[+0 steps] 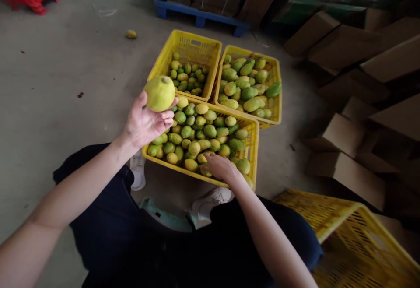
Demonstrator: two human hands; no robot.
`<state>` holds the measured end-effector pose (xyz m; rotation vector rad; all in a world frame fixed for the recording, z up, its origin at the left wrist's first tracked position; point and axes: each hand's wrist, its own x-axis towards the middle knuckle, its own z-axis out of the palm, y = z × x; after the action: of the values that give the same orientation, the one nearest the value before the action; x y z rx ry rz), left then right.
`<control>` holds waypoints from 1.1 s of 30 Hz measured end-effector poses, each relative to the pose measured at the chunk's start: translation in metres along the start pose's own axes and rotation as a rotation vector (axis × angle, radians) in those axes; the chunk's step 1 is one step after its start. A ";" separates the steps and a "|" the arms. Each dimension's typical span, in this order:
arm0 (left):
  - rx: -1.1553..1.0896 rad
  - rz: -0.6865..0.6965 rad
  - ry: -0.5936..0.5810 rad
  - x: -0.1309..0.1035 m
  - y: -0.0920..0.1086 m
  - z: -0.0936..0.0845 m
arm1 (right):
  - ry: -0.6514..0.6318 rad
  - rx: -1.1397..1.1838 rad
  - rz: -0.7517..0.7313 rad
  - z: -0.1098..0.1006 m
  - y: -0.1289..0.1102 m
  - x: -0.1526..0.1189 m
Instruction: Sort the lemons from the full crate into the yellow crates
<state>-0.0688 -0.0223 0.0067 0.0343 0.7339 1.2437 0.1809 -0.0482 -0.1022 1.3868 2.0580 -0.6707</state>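
My left hand (147, 119) is raised above the near yellow crate, its fingers curled around a plump yellow-green papaya (159, 93) with the stem end up. Green and yellow papayas (194, 148) fill the near crate (254, 148). Low over its front edge, my right hand (218, 165) lies palm down with fingers stretched out, touching the fruit there. Its fingertips are partly hidden among the papayas, and nothing shows lifted in it.
Behind stand two more yellow crates: the left (160, 58) holds smaller fruit low down, the right (278, 100) larger green ones. A loose fruit (131, 34) lies on the floor. Cardboard boxes (351, 170) and a tipped yellow crate (328, 213) are on my right; a blue pallet (200, 15) stands behind.
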 end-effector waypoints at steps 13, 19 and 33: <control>0.124 0.021 -0.207 0.021 -0.003 0.005 | 0.190 0.017 -0.157 -0.019 -0.085 0.126; 0.224 0.079 -0.308 0.034 0.000 0.000 | 0.245 0.038 -0.162 -0.030 -0.101 0.159; 0.529 0.165 -0.388 0.041 -0.017 -0.007 | 0.843 0.898 -0.291 -0.076 -0.008 0.010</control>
<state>-0.0530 0.0052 -0.0254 0.7614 0.7081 1.1214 0.1572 0.0070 -0.0536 2.1344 2.8024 -1.4445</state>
